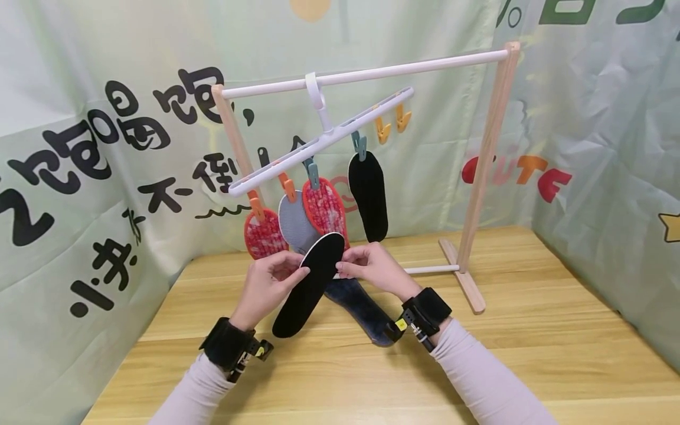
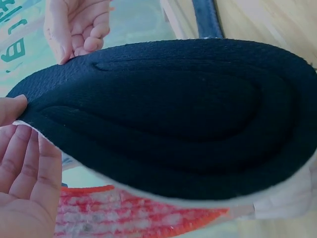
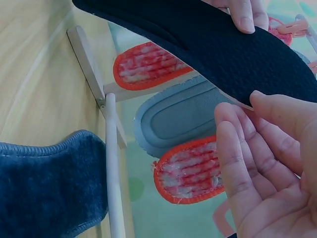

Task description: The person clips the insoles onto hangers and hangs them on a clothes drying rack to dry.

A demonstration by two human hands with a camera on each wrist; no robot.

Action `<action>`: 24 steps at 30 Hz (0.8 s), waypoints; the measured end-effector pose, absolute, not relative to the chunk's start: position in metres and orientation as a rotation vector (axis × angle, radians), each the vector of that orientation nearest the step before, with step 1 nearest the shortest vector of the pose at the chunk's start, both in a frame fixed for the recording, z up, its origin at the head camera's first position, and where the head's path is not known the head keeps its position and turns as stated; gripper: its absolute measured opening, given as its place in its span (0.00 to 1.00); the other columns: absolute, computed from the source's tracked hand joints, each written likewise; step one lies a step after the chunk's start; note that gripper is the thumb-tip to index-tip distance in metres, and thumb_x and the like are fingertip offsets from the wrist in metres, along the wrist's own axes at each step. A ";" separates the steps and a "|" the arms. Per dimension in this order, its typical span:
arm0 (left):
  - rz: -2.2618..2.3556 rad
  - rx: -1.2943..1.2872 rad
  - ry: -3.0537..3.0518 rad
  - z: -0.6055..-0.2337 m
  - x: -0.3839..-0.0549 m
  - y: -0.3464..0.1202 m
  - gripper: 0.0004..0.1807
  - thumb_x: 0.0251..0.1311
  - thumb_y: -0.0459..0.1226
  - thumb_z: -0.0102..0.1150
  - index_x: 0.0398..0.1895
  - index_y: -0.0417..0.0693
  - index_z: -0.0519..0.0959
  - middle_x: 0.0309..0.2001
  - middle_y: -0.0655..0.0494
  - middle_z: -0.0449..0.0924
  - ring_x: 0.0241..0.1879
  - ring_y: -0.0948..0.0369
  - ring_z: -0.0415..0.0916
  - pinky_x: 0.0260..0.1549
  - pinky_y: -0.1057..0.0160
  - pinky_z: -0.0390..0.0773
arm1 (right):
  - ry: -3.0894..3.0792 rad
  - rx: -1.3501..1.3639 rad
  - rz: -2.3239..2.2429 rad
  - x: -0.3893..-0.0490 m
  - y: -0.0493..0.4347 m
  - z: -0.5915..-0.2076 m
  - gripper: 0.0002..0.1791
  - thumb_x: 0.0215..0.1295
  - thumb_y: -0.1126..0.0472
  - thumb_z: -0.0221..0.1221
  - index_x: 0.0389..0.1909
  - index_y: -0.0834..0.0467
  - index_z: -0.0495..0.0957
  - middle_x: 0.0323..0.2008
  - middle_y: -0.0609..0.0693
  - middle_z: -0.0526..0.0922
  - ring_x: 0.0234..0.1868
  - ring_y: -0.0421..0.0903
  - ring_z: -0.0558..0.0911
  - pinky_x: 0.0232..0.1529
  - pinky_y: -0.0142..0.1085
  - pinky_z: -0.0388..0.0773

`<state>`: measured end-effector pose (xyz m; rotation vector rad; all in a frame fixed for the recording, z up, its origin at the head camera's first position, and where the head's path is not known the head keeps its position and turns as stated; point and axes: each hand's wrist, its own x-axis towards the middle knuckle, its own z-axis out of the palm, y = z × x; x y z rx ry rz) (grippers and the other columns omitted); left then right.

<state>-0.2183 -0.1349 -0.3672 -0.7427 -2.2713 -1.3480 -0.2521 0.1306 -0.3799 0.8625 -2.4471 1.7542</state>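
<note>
Both hands hold a black insole (image 1: 310,286) with a pale underside above the table, tilted with its upper end toward the hanger. My left hand (image 1: 270,287) pinches its left edge between thumb and fingers. On the opposite edge, near the top, the thumb and fingertips of my right hand (image 1: 378,270) pinch it. In the left wrist view the insole (image 2: 173,114) shows a raised oval contour on its black face. Behind it hang two red-and-white insoles with orange rims (image 1: 325,206) and a grey insole (image 1: 297,221). Another black insole (image 1: 368,198) hangs farther right.
A white clip hanger (image 1: 324,140) hangs tilted, left end low, from the rack's white bar (image 1: 372,75). Two yellow clips (image 1: 382,131) hang unused at its right end. A dark blue insole (image 1: 361,310) lies on the wooden table (image 1: 531,330). The rack's right foot (image 1: 467,289) stands beyond.
</note>
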 end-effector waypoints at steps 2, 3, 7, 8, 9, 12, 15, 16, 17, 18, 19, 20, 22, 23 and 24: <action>-1.366 -0.721 -2.266 -0.367 -0.219 -0.132 0.08 0.61 0.34 0.78 0.42 0.44 0.90 0.36 0.48 0.93 0.32 0.69 0.86 0.34 0.72 0.86 | -2.442 0.870 1.758 -0.253 0.131 -0.380 0.06 0.73 0.64 0.68 0.38 0.64 0.89 0.34 0.59 0.93 0.35 0.44 0.92 0.44 0.45 0.91; -1.370 -0.714 -2.262 -0.367 -0.219 -0.131 0.09 0.61 0.34 0.79 0.42 0.44 0.90 0.36 0.48 0.93 0.32 0.69 0.86 0.34 0.72 0.86 | -2.440 0.869 1.757 -0.253 0.132 -0.379 0.06 0.73 0.64 0.68 0.38 0.64 0.89 0.34 0.59 0.93 0.35 0.45 0.92 0.44 0.45 0.91; -1.381 -0.693 -2.251 -0.366 -0.220 -0.126 0.09 0.60 0.35 0.79 0.43 0.44 0.90 0.36 0.49 0.92 0.32 0.68 0.86 0.34 0.72 0.85 | -2.433 0.862 1.731 -0.254 0.135 -0.377 0.07 0.73 0.64 0.68 0.39 0.65 0.89 0.34 0.59 0.92 0.34 0.43 0.91 0.42 0.35 0.89; -1.389 -0.690 -2.249 -0.366 -0.221 -0.125 0.09 0.60 0.35 0.79 0.43 0.44 0.90 0.36 0.48 0.92 0.32 0.69 0.85 0.34 0.72 0.85 | -2.432 0.855 1.722 -0.254 0.136 -0.376 0.07 0.73 0.64 0.68 0.39 0.64 0.90 0.33 0.59 0.92 0.34 0.41 0.90 0.42 0.33 0.88; -1.401 -0.687 -2.247 -0.365 -0.221 -0.124 0.10 0.60 0.35 0.79 0.43 0.44 0.90 0.36 0.48 0.92 0.32 0.69 0.85 0.34 0.72 0.85 | -2.427 0.851 1.720 -0.254 0.138 -0.375 0.07 0.73 0.64 0.68 0.40 0.65 0.90 0.33 0.59 0.92 0.33 0.40 0.90 0.42 0.31 0.87; -1.437 -0.672 -2.246 -0.366 -0.224 -0.121 0.10 0.61 0.35 0.79 0.43 0.43 0.89 0.36 0.47 0.92 0.33 0.70 0.86 0.35 0.71 0.86 | -2.411 0.838 1.745 -0.253 0.141 -0.372 0.07 0.72 0.65 0.68 0.41 0.66 0.89 0.34 0.61 0.92 0.33 0.39 0.90 0.43 0.30 0.87; -1.468 -0.657 -2.246 -0.366 -0.225 -0.119 0.10 0.61 0.35 0.79 0.44 0.43 0.89 0.37 0.46 0.91 0.34 0.70 0.87 0.37 0.70 0.87 | -2.389 0.823 1.785 -0.251 0.144 -0.369 0.08 0.72 0.66 0.68 0.42 0.69 0.88 0.34 0.65 0.91 0.33 0.39 0.91 0.43 0.32 0.88; -1.470 -0.650 -2.247 -0.366 -0.226 -0.118 0.10 0.61 0.35 0.78 0.44 0.43 0.89 0.37 0.46 0.91 0.34 0.70 0.87 0.37 0.71 0.87 | -2.382 0.816 1.792 -0.251 0.145 -0.368 0.08 0.72 0.66 0.68 0.42 0.69 0.88 0.34 0.65 0.91 0.32 0.38 0.91 0.42 0.32 0.88; -1.475 -0.645 -2.247 -0.365 -0.226 -0.117 0.10 0.62 0.35 0.78 0.44 0.43 0.89 0.37 0.46 0.91 0.34 0.69 0.87 0.37 0.71 0.87 | -2.376 0.811 1.788 -0.252 0.146 -0.367 0.08 0.72 0.66 0.68 0.42 0.69 0.88 0.34 0.65 0.91 0.32 0.37 0.90 0.42 0.33 0.88; -1.479 -0.641 -2.248 -0.365 -0.226 -0.116 0.10 0.62 0.35 0.78 0.44 0.43 0.89 0.37 0.46 0.91 0.34 0.69 0.87 0.37 0.71 0.87 | -2.373 0.808 1.782 -0.252 0.147 -0.366 0.08 0.72 0.66 0.68 0.43 0.69 0.87 0.34 0.66 0.91 0.32 0.37 0.90 0.42 0.33 0.88; -1.482 -0.637 -2.249 -0.365 -0.226 -0.115 0.10 0.62 0.35 0.78 0.44 0.43 0.89 0.37 0.46 0.91 0.35 0.70 0.87 0.38 0.71 0.87 | -2.372 0.801 1.773 -0.252 0.148 -0.365 0.08 0.72 0.66 0.68 0.43 0.69 0.87 0.35 0.66 0.91 0.32 0.36 0.90 0.42 0.33 0.88; -1.483 -0.633 -2.251 -0.365 -0.227 -0.113 0.10 0.63 0.35 0.78 0.44 0.43 0.89 0.37 0.46 0.91 0.35 0.70 0.87 0.38 0.71 0.87 | -2.370 0.794 1.764 -0.252 0.149 -0.365 0.08 0.72 0.66 0.68 0.43 0.69 0.88 0.35 0.67 0.91 0.32 0.36 0.90 0.42 0.33 0.88; -1.491 -0.621 -2.255 -0.365 -0.227 -0.111 0.09 0.63 0.35 0.77 0.44 0.43 0.89 0.37 0.46 0.91 0.35 0.70 0.87 0.38 0.71 0.87 | -2.368 0.781 1.746 -0.253 0.151 -0.363 0.08 0.72 0.66 0.68 0.44 0.68 0.88 0.36 0.66 0.91 0.32 0.36 0.90 0.41 0.32 0.88; -1.497 -0.615 -2.255 -0.365 -0.228 -0.110 0.09 0.63 0.35 0.77 0.44 0.43 0.89 0.37 0.46 0.91 0.35 0.70 0.87 0.38 0.70 0.87 | -2.368 0.778 1.736 -0.253 0.153 -0.363 0.08 0.73 0.65 0.68 0.44 0.68 0.88 0.36 0.66 0.91 0.32 0.37 0.90 0.42 0.33 0.88; -1.500 -0.606 -2.257 -0.366 -0.228 -0.109 0.09 0.63 0.35 0.77 0.44 0.43 0.89 0.37 0.46 0.91 0.35 0.70 0.87 0.38 0.70 0.87 | -2.368 0.771 1.735 -0.253 0.154 -0.362 0.09 0.73 0.65 0.68 0.45 0.68 0.88 0.36 0.67 0.91 0.32 0.37 0.90 0.43 0.34 0.89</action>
